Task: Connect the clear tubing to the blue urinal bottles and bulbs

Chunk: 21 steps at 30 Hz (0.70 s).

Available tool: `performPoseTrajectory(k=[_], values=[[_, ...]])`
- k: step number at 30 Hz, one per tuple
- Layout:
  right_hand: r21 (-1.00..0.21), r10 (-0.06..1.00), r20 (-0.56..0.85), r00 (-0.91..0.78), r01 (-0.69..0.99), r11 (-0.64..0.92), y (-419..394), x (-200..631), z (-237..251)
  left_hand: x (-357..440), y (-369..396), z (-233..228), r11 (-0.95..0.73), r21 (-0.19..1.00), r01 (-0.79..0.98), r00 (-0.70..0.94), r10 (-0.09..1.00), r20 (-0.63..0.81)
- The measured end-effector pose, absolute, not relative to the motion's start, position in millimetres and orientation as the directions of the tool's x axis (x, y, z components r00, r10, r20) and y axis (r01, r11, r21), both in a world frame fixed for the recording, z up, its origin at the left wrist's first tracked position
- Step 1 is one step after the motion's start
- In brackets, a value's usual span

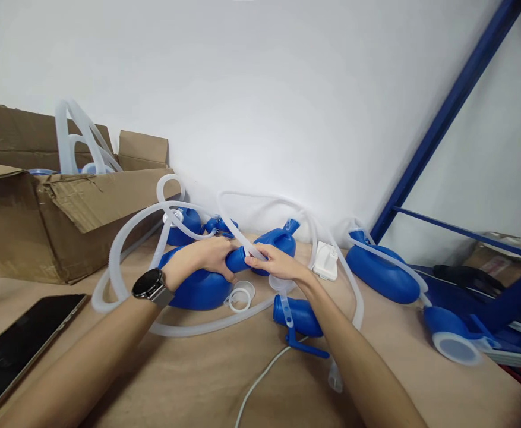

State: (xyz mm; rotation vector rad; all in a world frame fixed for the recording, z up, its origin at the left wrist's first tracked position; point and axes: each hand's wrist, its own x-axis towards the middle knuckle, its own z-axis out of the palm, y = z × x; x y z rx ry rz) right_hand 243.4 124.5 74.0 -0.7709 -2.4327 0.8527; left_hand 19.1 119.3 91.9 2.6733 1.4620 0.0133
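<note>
On the tabletop point(207, 380), a cardboard box point(55, 220) holds spare tubing; the blue bottle point(198, 285) lies centre, left hand point(207, 255) closed around its neck, right hand point(273, 261) pinching the clear tube point(233, 229) at the mouth; the joint looks unfinished; several other bottles lie about.

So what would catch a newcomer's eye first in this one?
Mid-table, the left hand and right hand meet on the neck of a blue bottle, the right pinching a clear hose at its mouth. More hoses loop round more blue bottles along the wall. A cardboard box with hoses sticking out sits at the left, a dark tablet in front of it.
</note>
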Motion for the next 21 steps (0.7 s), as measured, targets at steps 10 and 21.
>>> performPoseTrajectory(k=[10,21], values=[[-0.686,0.609,0.345,-0.715,0.251,0.683,127,246,64,17,127,87,-0.501,0.096,0.860,0.508,0.859,-0.063],[-0.705,0.652,0.392,-0.649,0.243,0.666,125,245,62,16,131,87,-0.442,0.077,0.894,0.447,0.891,-0.080]])
